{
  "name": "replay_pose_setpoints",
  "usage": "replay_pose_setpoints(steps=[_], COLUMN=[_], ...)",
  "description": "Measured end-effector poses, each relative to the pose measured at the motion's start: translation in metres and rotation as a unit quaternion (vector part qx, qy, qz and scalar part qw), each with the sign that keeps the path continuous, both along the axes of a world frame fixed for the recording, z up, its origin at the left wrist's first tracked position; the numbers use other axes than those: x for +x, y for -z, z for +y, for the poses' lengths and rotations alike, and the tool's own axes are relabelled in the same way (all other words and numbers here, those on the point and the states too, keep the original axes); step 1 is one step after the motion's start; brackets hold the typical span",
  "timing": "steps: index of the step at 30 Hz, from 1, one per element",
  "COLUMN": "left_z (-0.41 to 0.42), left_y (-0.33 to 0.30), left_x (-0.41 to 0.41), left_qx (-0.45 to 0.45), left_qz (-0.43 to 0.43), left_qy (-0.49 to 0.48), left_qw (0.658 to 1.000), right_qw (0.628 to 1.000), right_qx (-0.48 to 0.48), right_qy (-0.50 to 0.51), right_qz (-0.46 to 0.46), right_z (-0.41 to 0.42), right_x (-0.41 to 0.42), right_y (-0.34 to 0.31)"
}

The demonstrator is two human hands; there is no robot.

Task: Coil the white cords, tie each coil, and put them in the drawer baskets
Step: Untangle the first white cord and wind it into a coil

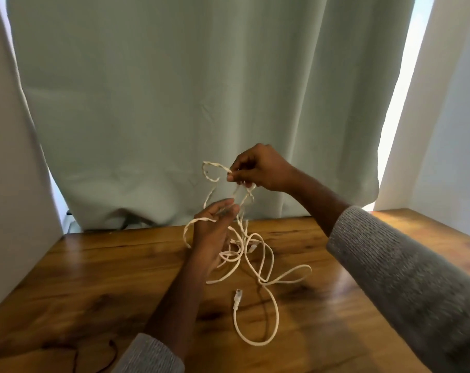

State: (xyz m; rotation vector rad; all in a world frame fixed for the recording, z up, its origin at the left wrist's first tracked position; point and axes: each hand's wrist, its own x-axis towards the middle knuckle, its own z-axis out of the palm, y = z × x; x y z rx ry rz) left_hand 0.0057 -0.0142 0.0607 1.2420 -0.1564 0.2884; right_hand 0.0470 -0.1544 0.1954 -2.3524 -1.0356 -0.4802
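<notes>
- Head view: A person works over a varnished wooden table (94, 278) with dark knots and grain, glare from daylight showing on its right side.
- Behind the table's far edge hangs a pale green curtain (174, 90); white panels stand at the far left (7, 157) and right (449, 117), with a bright strip of daylight (406, 76) between curtain and right panel.
- The right hand (260, 168), raised above the table's far edge, pinches a loop of the white braided cord (268, 265) between thumb and fingertips, fingers curled around it.
- The left hand (215, 235), lower and nearer, is held palm-side up with fingers fairly straight; a loop of cord drapes around it, and whether the fingers actually grip the strand cannot be told.
- The rest of the cord trails down from both hands into loose, uncoiled loops on the table's middle, one long loop reaching toward the near edge.
- A white plug end (237, 297) lies flat on the wood near the centre, apart from both hands.
- Grey knitted sleeves (403, 286) cover both forearms.
- A thin dark cable (107, 354) curls at the near left edge.
- No brand, label or writing can be read.
</notes>
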Motion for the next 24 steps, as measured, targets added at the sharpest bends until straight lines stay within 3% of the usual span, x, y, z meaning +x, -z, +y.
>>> replay_pose_setpoints(steps=[3, 7, 11, 13, 18, 24], left_z=[0.0, 0.003, 0.011, 0.015, 0.013, 0.025], left_y=[-0.013, -0.016, -0.018, -0.019, -0.02, -0.019], left_x=[0.005, 0.01, 0.011, 0.011, 0.007, 0.011], left_qx=[0.02, 0.034, 0.039, 0.005, -0.068, -0.17], left_qz=[-0.026, -0.03, -0.019, -0.017, -0.008, -0.031], left_qy=[-0.071, -0.062, -0.096, -0.094, -0.046, -0.022], left_qw=[0.997, 0.997, 0.994, 0.995, 0.997, 0.985], right_qw=[1.0, 0.998, 0.971, 0.964, 0.995, 0.985], right_qx=[0.001, 0.015, 0.211, 0.238, 0.003, -0.057], right_qy=[-0.018, -0.042, -0.049, -0.028, 0.043, 0.147], right_qz=[0.021, 0.049, 0.105, 0.118, 0.093, 0.07], right_z=[0.009, 0.015, 0.001, -0.01, -0.008, 0.002], right_x=[0.0, -0.002, -0.006, -0.004, 0.015, 0.037], right_y=[0.006, 0.014, 0.037, 0.057, 0.105, 0.102])
